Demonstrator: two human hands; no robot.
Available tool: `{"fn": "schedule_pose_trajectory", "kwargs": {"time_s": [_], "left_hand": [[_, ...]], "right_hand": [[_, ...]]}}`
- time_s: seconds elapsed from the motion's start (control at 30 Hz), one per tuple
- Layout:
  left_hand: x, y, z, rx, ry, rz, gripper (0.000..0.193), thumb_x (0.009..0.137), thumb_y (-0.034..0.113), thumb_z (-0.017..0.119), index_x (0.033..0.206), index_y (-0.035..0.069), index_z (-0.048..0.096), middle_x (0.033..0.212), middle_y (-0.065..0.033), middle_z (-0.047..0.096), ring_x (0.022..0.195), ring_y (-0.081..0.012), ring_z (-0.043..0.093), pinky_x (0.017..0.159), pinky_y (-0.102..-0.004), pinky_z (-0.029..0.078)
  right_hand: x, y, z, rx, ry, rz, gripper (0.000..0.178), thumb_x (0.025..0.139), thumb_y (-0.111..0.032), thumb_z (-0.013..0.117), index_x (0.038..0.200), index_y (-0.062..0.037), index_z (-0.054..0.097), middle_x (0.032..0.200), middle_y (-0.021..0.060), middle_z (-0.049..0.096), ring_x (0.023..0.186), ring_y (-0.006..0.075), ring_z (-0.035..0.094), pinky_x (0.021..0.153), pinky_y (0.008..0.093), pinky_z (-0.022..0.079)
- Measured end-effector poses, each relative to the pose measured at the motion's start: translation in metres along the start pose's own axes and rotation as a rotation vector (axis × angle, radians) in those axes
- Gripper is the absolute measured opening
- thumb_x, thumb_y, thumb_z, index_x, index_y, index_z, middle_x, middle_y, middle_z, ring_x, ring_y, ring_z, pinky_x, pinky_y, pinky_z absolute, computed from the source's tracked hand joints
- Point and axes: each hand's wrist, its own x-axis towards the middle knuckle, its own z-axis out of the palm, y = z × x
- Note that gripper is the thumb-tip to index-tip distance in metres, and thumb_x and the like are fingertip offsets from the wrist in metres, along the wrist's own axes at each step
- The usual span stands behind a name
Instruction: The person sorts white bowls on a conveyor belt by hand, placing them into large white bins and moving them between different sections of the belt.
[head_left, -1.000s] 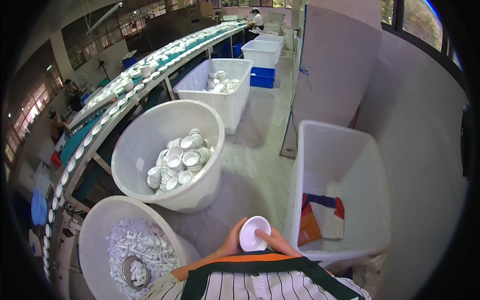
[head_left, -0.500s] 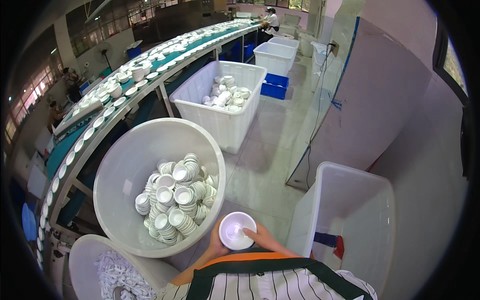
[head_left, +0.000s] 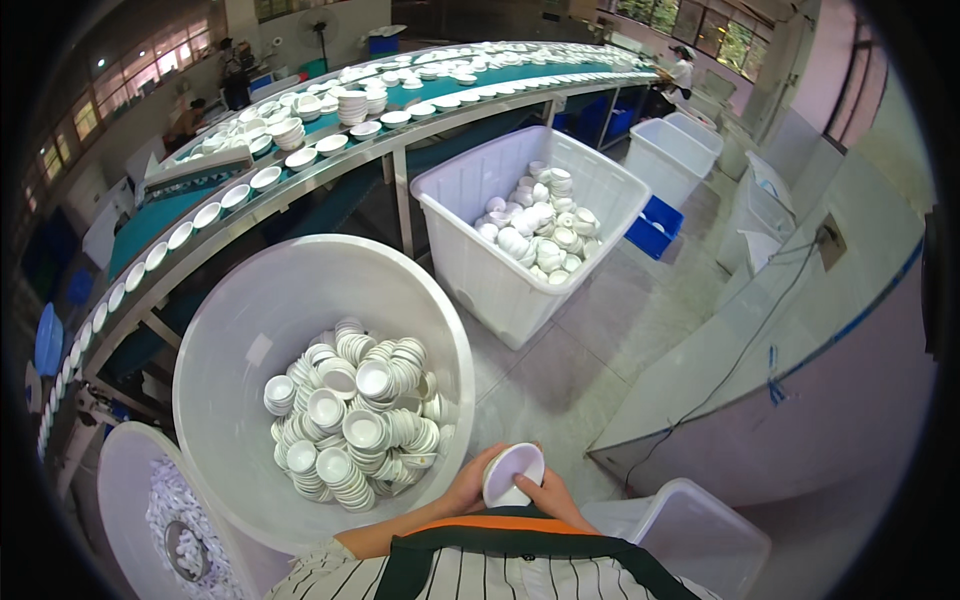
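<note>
One bowl (head_left: pixel 517 468): left hand (head_left: pixel 475 487), right hand (head_left: pixel 553 499), fingers (head_left: pixel 529 486) curled round it; tub rim (head_left: pixel 467 380) near left, floor (head_left: pixel 575 375) ahead.

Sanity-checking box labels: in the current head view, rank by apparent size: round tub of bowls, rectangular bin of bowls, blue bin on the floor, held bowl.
1. Round tub
2. Rectangular bin
3. Blue bin and held bowl: too alike to rank; the bowl is much nearer the camera.
</note>
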Motion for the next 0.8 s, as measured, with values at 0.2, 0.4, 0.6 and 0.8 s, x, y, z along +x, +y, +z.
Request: {"fn": "schedule_pose_trajectory", "kwargs": {"time_s": [0.2,0.4,0.6,0.8], "left_hand": [[0.101,0.029,0.058,-0.133,0.184,0.18,0.036,0.098,0.035,0.04,0.108,0.006,0.059,0.1,-0.0081,0.065,0.089,-0.0193,0.063,0.079,-0.033,0.052],[0.17,0.053,0.077,-0.177,0.249,0.323,0.038,0.098,0.036,0.04,0.108,0.006,0.06,0.099,-0.0086,0.065,0.089,-0.0195,0.064,0.079,-0.0335,0.052],[0.21,0.095,0.07,-0.222,0.427,0.363,0.038,0.099,0.035,0.039,0.108,0.005,0.059,0.101,-0.0087,0.064,0.092,-0.0203,0.063,0.081,-0.0343,0.051],[0.262,0.15,0.053,-0.363,0.413,0.326,0.036,0.099,0.032,0.04,0.112,0.004,0.059,0.106,-0.008,0.063,0.094,-0.0185,0.061,0.083,-0.0319,0.05]], "right_hand": [[0.107,-0.043,-0.099,-0.113,-0.176,-0.059,0.04,0.09,-0.026,0.06,0.118,0.0021,0.054,0.103,0.0092,0.062,0.094,0.0152,0.057,0.083,0.0295,0.045],[0.203,-0.081,-0.149,-0.184,-0.369,-0.151,0.041,0.088,-0.028,0.062,0.117,0.0009,0.054,0.102,0.0129,0.063,0.093,0.019,0.06,0.081,0.0319,0.047],[0.284,-0.069,-0.144,-0.241,-0.477,-0.21,0.044,0.086,-0.032,0.061,0.116,0.0004,0.054,0.102,0.0162,0.063,0.093,0.0239,0.061,0.082,0.0338,0.047],[0.352,-0.111,-0.145,-0.393,-0.447,-0.075,0.043,0.089,-0.023,0.062,0.122,0.0012,0.051,0.101,0.0094,0.062,0.09,0.0152,0.059,0.078,0.0287,0.047]]}}
